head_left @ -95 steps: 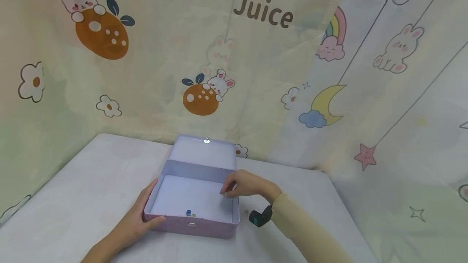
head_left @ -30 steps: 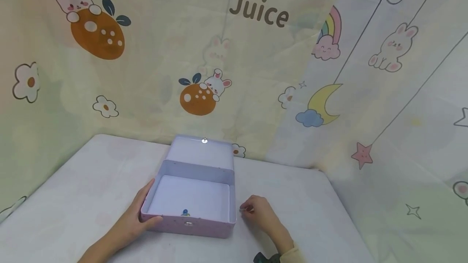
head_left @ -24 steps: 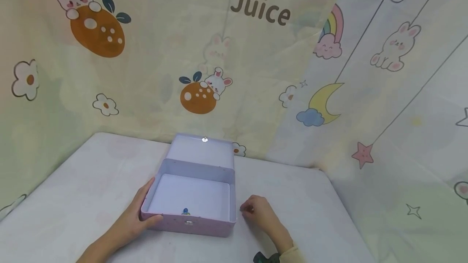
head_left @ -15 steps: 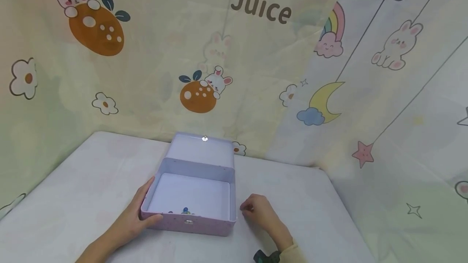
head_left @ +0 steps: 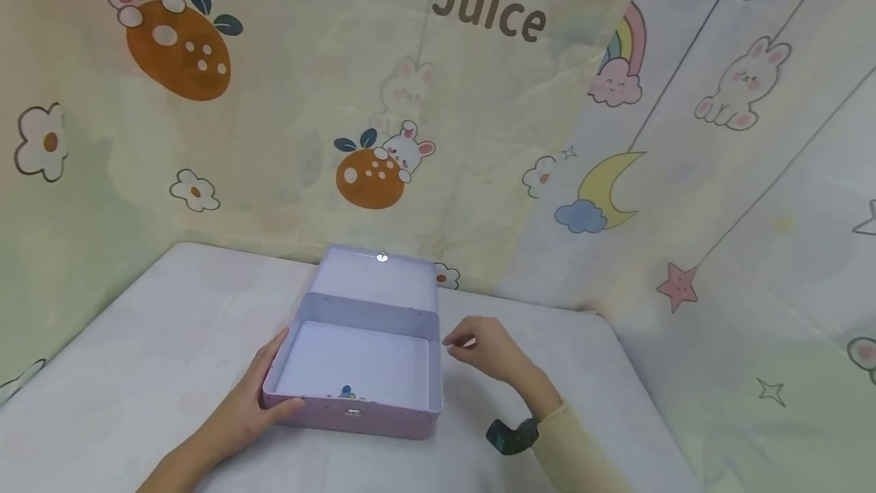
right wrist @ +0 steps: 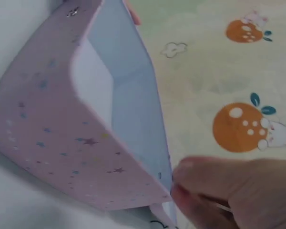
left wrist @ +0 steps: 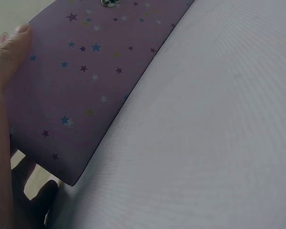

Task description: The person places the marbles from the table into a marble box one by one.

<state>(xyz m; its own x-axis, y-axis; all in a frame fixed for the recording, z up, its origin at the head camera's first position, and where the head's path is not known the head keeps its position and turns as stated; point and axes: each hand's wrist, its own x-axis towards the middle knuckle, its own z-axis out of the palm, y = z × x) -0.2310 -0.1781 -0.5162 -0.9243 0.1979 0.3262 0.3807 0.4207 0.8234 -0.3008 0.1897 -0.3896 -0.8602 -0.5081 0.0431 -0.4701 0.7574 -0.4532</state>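
A pink tin box with printed stars stands on the table, its lid tipped back. Several small marbles, one blue, lie inside by the front wall, which partly hides them. My left hand grips the box's front left corner, thumb on the front face and fingers along the side. Just beyond the right rim, raised off the table, my right hand has thumb and forefinger pinched together. A tiny pale marble barely shows between the fingertips. In the right wrist view those fingers are close to the box's rim.
The white table extends to both sides of the box. Behind it hangs a printed cloth with rabbits and flowers. A black wrist device sits on my right wrist by the yellow sleeve.
My right hand came from inside the box down to the table on its right, paused there, and has now risen to rim height with the marble. The left hand keeps its hold.
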